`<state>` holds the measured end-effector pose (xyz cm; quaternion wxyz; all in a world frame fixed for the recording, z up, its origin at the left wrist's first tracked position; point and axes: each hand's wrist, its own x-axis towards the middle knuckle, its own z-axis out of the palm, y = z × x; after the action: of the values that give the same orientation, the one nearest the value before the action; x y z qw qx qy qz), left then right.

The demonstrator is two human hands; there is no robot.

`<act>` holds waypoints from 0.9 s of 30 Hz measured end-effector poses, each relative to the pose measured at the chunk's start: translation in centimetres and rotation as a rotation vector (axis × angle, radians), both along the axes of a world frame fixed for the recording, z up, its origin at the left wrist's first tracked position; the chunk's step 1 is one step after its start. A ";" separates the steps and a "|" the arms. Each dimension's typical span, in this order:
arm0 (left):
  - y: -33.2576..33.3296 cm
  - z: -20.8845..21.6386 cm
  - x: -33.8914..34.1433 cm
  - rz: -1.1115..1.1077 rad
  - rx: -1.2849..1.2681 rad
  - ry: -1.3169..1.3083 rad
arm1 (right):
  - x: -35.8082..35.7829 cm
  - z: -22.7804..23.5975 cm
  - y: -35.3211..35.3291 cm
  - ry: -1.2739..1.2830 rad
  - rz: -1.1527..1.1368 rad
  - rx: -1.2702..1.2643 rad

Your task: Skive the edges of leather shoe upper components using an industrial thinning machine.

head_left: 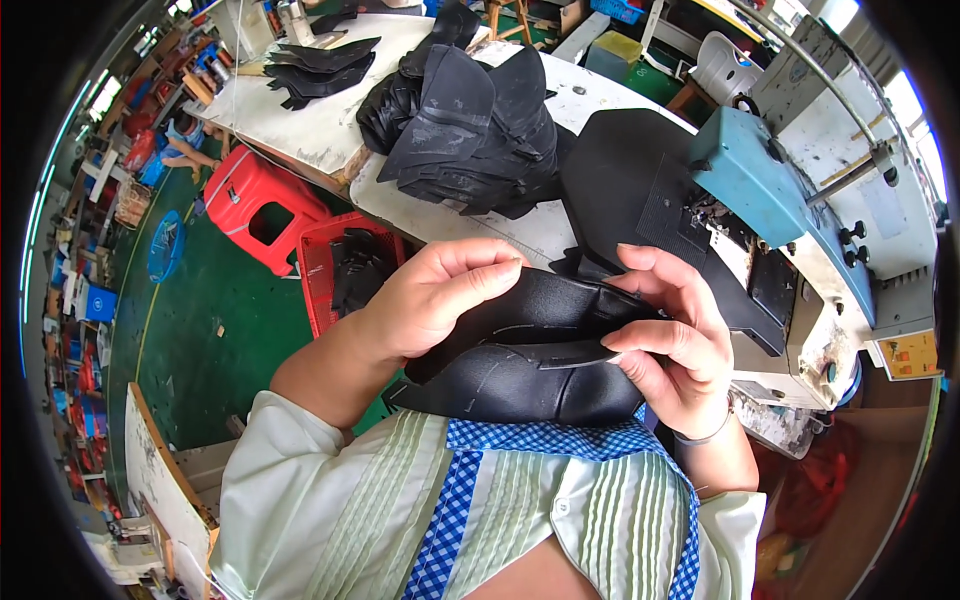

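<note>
While your left hand (440, 300) pinches the far edge of the black piece (480, 390) between thumb and forefinger, your right hand (685, 345) grips its near edge at the other end, thumb below and finger above. Held that way, the two edges stand apart and the fold between them gapes up toward you, probably so you can see into it. Your right hand's upper fingers reach to the far edge as well, seemingly to steady that side; whether they press on it, you can't tell from here.

You have the piece up close in front of your chest, just over the apron (460, 520), likely because that gives you a near view. Whether its underside rests on the cloth is hidden.

Beyond your hands, the pile (470, 130) of black parts sits on the table (615, 92), within what looks like easy reach. A flatter stack (320, 75) lies apart from it to the left, perhaps so the two don't mix. To your right is the machine (760, 170), with a black panel (620, 180) lying between it and the pile. The red crate (312, 290) stands low on your left, holding more dark parts, beside the red stool (225, 190).
</note>
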<state>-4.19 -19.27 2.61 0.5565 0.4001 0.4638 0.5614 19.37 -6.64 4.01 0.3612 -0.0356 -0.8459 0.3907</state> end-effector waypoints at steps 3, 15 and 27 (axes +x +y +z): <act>0.2 0.1 -0.8 -0.078 0.055 -0.022 | 0.1 0.2 0.0 -0.018 0.005 -0.008; 1.6 1.5 0.2 -0.092 0.299 0.427 | -0.1 0.9 0.1 -0.127 -0.094 -0.223; 0.6 2.9 0.9 -0.070 0.382 0.458 | -0.7 4.8 2.6 -0.455 0.168 -0.631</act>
<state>-3.31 -18.71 5.47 0.3710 0.6295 0.4494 0.5140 18.63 -3.99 8.80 0.1025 -0.1612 -0.7429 0.6416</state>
